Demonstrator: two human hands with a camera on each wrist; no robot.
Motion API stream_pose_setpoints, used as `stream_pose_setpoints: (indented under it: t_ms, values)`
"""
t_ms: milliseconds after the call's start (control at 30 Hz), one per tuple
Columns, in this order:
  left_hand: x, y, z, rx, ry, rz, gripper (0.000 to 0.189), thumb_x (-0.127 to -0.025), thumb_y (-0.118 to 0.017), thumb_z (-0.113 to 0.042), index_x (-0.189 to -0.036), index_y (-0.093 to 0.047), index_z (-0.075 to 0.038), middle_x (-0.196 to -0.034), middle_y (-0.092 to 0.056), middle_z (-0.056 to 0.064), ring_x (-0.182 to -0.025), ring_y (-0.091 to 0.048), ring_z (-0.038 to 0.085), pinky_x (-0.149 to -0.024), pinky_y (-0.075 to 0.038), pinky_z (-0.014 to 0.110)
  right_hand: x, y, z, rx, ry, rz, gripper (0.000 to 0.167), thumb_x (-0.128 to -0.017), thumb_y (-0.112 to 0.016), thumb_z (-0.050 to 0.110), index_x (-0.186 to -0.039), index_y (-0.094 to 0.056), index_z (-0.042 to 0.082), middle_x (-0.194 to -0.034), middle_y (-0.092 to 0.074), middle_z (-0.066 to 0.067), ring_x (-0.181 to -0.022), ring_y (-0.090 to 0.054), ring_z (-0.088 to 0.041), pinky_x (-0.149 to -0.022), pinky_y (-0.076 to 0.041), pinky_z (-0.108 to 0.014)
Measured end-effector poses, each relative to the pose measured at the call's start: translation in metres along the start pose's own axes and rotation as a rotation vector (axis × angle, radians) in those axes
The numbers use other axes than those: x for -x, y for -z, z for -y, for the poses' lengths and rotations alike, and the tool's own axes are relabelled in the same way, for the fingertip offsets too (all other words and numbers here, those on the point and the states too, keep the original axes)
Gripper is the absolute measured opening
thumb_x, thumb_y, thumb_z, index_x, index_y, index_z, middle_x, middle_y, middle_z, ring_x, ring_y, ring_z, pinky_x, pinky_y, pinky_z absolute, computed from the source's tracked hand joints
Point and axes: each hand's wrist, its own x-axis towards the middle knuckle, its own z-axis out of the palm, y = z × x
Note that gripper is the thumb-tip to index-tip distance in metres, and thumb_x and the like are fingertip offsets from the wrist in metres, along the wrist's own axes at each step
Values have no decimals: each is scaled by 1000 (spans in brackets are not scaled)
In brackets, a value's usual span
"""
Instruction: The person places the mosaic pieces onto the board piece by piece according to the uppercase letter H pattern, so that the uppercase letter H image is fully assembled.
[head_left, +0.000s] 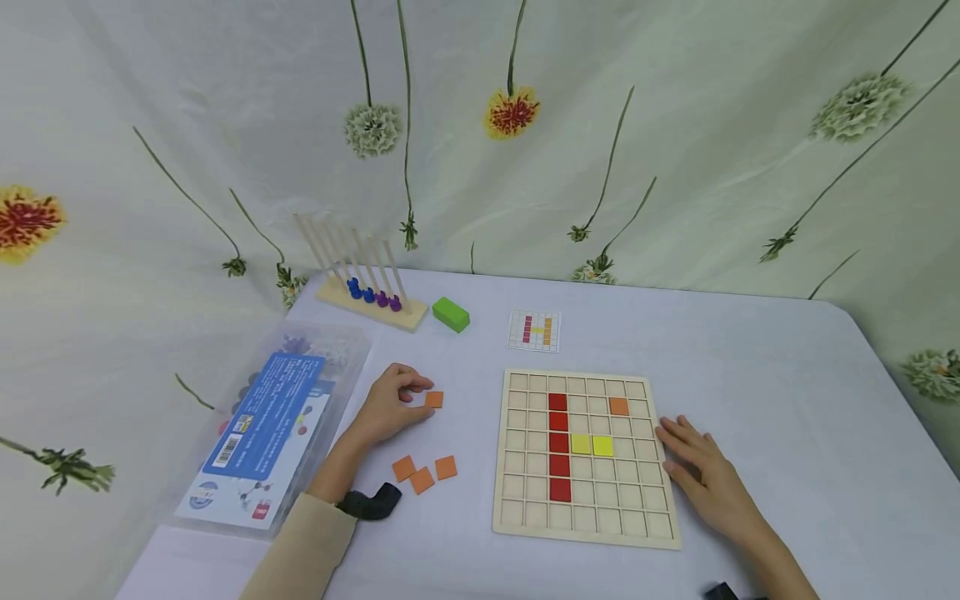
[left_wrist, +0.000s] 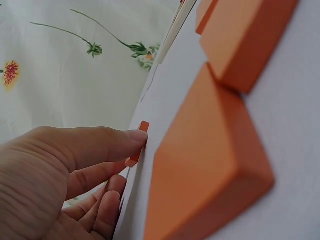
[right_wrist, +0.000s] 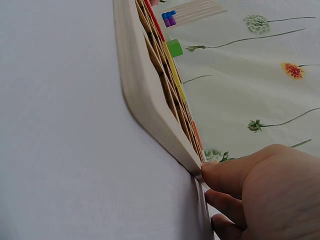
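My left hand pinches an orange square tile between thumb and forefinger, at the table surface left of the board. Closer to me lie three loose orange tiles, which loom large in the left wrist view. The wooden grid board holds a column of several red tiles, two yellow tiles beside that column, and one orange tile at the upper right. With fingers nearly straight, my right hand touches the board's right edge; its thumb meets the rim in the right wrist view.
Behind the board lies a small pattern card. A green block and a wooden peg stand with blue and purple beads are at the back left. A clear plastic case with a blue-and-white booklet sits far left.
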Motion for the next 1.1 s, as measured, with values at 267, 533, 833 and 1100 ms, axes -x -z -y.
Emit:
stream_pose_setpoints:
  t_ms: [267, 533, 833, 1100]
  values:
    - [0, 0, 0, 12, -10, 10, 30, -77, -80, -6, -106, -72, -4, -110, -53, 10, -88, -50, 20, -77, -43, 25, 0, 1, 0, -5, -7, 8, 44, -93, -62, 6, -135, -54, -4, -145, -45, -27, -143, -12, 11, -114, -8, -66]
    - [0, -1, 1, 6, -22, 3, 26, -79, -79, -7, -104, -74, -4, -111, -53, 10, -87, -50, 19, -77, -43, 24, -1, 2, 0, -11, -4, 13, 44, -93, -62, 7, -135, -54, -4, -145, -45, -27, -143, -12, 11, -115, -7, -65]
    - [0, 0, 0, 30, -7, -19, 24, -80, -78, -13, -102, -73, -5, -109, -56, 9, -86, -52, 18, -75, -44, 23, -1, 2, 0, -3, -6, 14, 44, -93, -62, 7, -135, -54, -4, -145, -45, -27, -147, -14, 3, -114, -8, -67]
    - [0, 3, -4, 58, 6, -25, 25, -82, -76, -14, -105, -70, -5, -100, -65, 9, -84, -56, 18, -74, -46, 24, -2, 2, 0, -5, -2, 10, 44, -92, -62, 6, -135, -54, -4, -145, -45, -27, -142, -12, 13, -113, -8, -67]
